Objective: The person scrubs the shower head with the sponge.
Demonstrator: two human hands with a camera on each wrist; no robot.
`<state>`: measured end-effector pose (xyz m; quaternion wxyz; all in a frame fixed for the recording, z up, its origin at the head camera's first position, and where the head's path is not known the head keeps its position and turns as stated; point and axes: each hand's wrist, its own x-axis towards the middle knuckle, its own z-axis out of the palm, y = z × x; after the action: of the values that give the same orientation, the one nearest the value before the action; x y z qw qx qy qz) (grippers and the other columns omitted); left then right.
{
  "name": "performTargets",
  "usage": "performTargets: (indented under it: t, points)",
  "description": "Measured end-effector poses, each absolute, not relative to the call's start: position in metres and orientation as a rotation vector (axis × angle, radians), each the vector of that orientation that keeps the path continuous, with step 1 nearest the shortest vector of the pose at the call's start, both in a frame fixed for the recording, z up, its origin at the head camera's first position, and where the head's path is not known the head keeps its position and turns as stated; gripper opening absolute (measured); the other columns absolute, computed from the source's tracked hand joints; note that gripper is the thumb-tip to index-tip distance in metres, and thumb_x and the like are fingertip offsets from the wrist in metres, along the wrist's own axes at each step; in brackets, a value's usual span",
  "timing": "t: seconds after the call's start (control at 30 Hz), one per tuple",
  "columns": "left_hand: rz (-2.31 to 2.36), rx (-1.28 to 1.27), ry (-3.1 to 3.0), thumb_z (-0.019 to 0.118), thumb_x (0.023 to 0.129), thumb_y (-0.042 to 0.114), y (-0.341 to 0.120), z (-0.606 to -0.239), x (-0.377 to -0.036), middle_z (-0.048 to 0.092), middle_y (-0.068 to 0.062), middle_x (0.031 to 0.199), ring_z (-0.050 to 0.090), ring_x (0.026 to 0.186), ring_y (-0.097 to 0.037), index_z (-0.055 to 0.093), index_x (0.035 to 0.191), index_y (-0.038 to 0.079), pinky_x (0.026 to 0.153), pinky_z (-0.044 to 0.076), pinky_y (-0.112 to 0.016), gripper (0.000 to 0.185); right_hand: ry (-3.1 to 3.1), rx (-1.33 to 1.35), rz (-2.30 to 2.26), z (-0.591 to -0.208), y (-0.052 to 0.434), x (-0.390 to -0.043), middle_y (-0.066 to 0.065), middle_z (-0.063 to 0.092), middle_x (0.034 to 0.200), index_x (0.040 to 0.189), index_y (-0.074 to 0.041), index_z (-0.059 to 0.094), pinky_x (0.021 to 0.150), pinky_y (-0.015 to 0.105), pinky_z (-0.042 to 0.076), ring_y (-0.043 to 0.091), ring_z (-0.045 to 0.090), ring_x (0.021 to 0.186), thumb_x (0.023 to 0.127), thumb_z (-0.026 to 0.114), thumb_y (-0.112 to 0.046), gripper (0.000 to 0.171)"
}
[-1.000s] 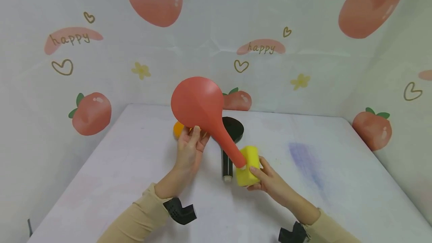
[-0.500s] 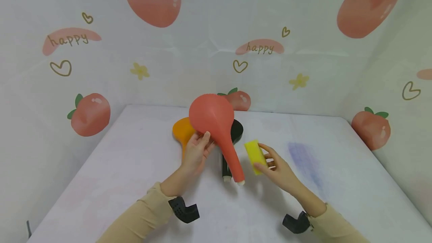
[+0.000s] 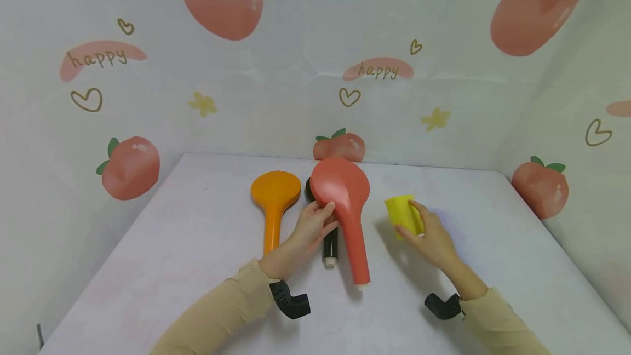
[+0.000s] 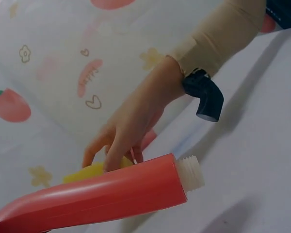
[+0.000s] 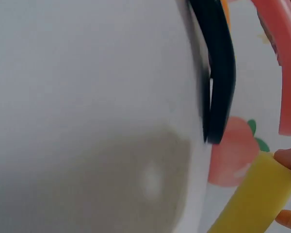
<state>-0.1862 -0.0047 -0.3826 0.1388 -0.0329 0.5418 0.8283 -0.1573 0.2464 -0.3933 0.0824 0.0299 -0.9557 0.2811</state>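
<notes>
My left hand (image 3: 311,229) grips a red shower head (image 3: 342,196) at its underside, near where the round head narrows into the handle. The handle points down toward me, and its white threaded end (image 4: 190,174) shows in the left wrist view. To the right, my right hand (image 3: 434,241) pinches a yellow sponge (image 3: 400,213) between thumb and fingers, above the table and apart from the shower head. In the right wrist view the sponge (image 5: 254,199) is tilted, with fingertips at its edge.
An orange shower head (image 3: 276,186) lies on the white table (image 3: 197,267) at left. Beside it lies a black shower head (image 3: 331,246), partly hidden behind the red one and my left hand. A printed cloth wall (image 3: 296,32) rises behind the table, and a purple smudge (image 3: 449,223) marks the surface.
The red shower head came down and right, turning more upright, and uncovered the orange one. My right hand drew the sponge off the handle's end and moved right.
</notes>
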Motion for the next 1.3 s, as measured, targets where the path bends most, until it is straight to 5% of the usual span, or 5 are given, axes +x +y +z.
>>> performTargets:
  t: [0.27, 0.87, 1.17, 1.3]
  points:
    - [2.315, -0.152, 1.579, 0.048, 0.097, 0.012, 0.021, -0.386, -0.199, 0.058, -0.008, 0.106, 0.057, 0.083, -0.008, 0.044, 0.130, -0.005, 0.098, 0.048, -0.037, 0.037, -2.901, -0.004, 0.669, -0.394, 0.264, -0.161, 0.036, 0.047, 0.106, 0.137, -0.003, 0.035, 0.053, 0.033, 0.041, 0.032, 0.052, 0.068, 0.085, 0.063, -0.034, 0.067]
    - [2.198, -0.172, 1.696, 0.052, 0.095, 0.016, 0.076, -0.403, -0.220, 0.059, -0.001, 0.083, 0.054, 0.070, -0.006, 0.052, 0.121, -0.005, 0.076, 0.055, -0.024, 0.033, -3.019, -0.195, 0.533, -0.391, 0.284, -0.166, 0.036, 0.044, 0.109, 0.139, -0.003, 0.030, 0.051, 0.035, 0.042, 0.039, 0.055, 0.075, 0.087, 0.058, -0.038, 0.069]
    - [2.231, -0.145, 1.709, 0.057, 0.093, 0.024, 0.099, -0.455, -0.259, 0.067, -0.011, 0.097, 0.062, 0.081, -0.013, 0.054, 0.117, -0.002, 0.080, 0.056, -0.032, 0.036, -3.044, -0.231, 0.524, -0.392, 0.288, -0.165, 0.038, 0.044, 0.110, 0.139, -0.002, 0.030, 0.053, 0.038, 0.043, 0.042, 0.056, 0.079, 0.087, 0.057, -0.039, 0.069]
    - [2.152, -0.232, 1.729, 0.052, 0.096, 0.019, 0.099, -0.432, -0.248, 0.065, -0.017, 0.107, 0.061, 0.086, -0.015, 0.052, 0.122, -0.005, 0.089, 0.054, -0.037, 0.035, -3.055, -0.239, 0.517, -0.395, 0.290, -0.165, 0.037, 0.044, 0.108, 0.139, -0.001, 0.030, 0.052, 0.036, 0.042, 0.039, 0.055, 0.076, 0.087, 0.057, -0.039, 0.070]
